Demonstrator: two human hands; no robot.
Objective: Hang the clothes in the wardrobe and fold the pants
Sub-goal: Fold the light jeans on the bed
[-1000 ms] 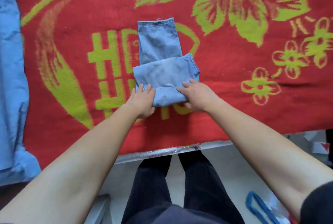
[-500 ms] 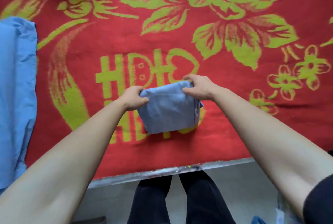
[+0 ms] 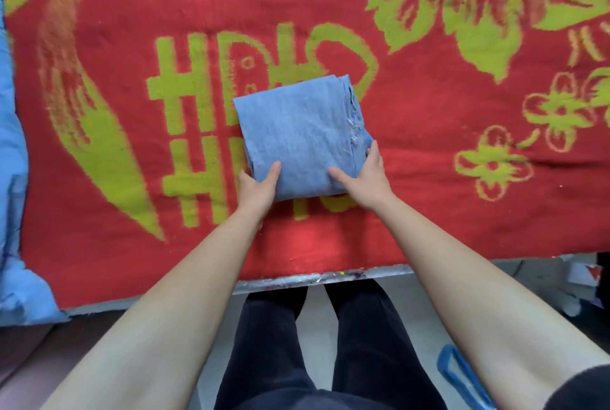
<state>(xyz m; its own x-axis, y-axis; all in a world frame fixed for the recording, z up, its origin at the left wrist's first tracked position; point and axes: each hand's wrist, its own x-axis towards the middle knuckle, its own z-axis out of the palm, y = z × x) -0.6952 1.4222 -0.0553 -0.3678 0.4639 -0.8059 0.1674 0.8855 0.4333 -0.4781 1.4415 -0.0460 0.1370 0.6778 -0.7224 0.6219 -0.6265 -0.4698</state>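
The light blue jeans (image 3: 300, 132) lie folded into a compact square on the red blanket (image 3: 429, 211), a little left of the middle. My left hand (image 3: 257, 190) grips the near left corner of the jeans, thumb on top, fingers tucked out of sight at the edge. My right hand (image 3: 366, 180) rests on the near right corner, its thumb flat on the denim and its straight fingers along the right side seam.
A light blue garment (image 3: 13, 198) lies along the left edge of the blanket. The table's near edge (image 3: 317, 277) runs just in front of my legs. A blue hanger (image 3: 462, 376) lies on the floor at lower right.
The near part of the jeans was folded over the far leg, making a square. Both hands then slid back from the far edge to the near corners.
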